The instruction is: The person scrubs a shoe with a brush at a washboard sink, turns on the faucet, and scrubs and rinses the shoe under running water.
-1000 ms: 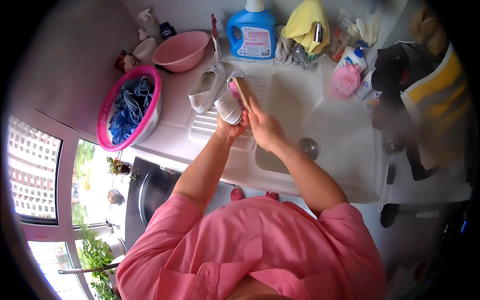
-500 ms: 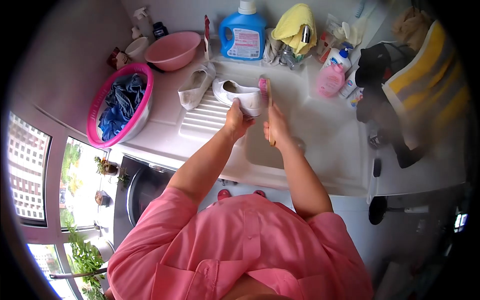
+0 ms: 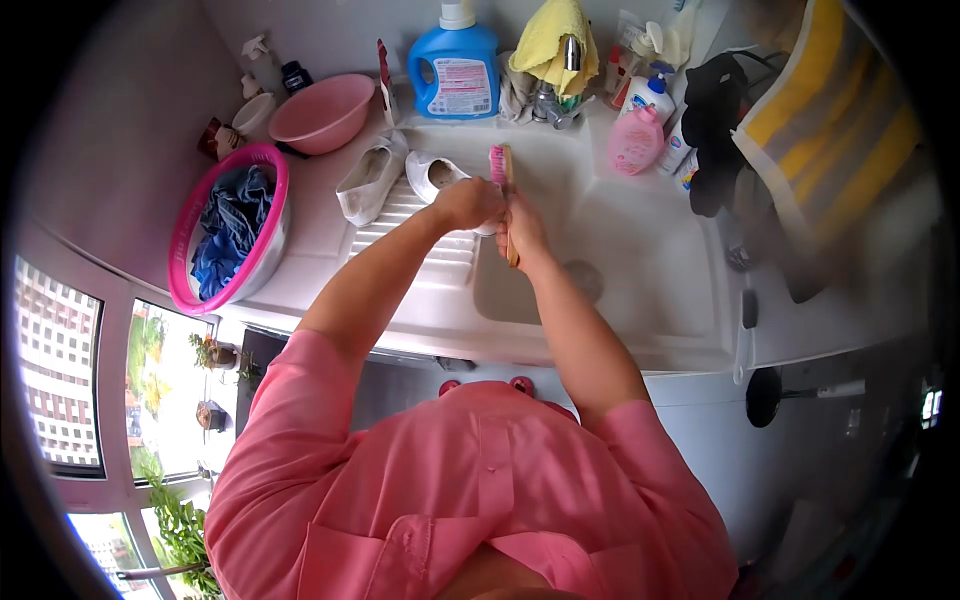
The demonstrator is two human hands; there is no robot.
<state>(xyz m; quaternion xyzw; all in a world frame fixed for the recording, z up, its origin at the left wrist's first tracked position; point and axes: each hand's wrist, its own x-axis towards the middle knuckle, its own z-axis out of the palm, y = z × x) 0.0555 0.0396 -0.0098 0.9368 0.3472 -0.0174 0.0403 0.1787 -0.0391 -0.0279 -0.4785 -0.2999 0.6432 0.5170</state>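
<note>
A white shoe (image 3: 428,172) lies across the ridged drainboard, its heel end mostly covered by my left hand (image 3: 468,204). That hand is closed, back upward, its fingers curled beside the brush; what they grip is hidden. My right hand (image 3: 523,229) is wrapped around the handle of a scrub brush (image 3: 508,168) with a wooden back and pink bristles. The brush stands out upright past my fingers, bristles facing the shoe. Both hands meet at the basin's left edge. Another white shoe (image 3: 371,182) rests to the left on the drainboard.
The sink basin (image 3: 640,290) opens to the right. A pink-rimmed basket (image 3: 280,170) of dark clothes and a pink bowl (image 3: 322,112) stand left. Behind are a blue detergent jug (image 3: 455,70) and a yellow cloth (image 3: 556,45) over the faucet. Bottles and a striped towel (image 3: 835,120) are right.
My left hand has moved from the shoe's near side to over its heel end, close to the brush. My right hand still grips the brush. The whole view has shifted slightly.
</note>
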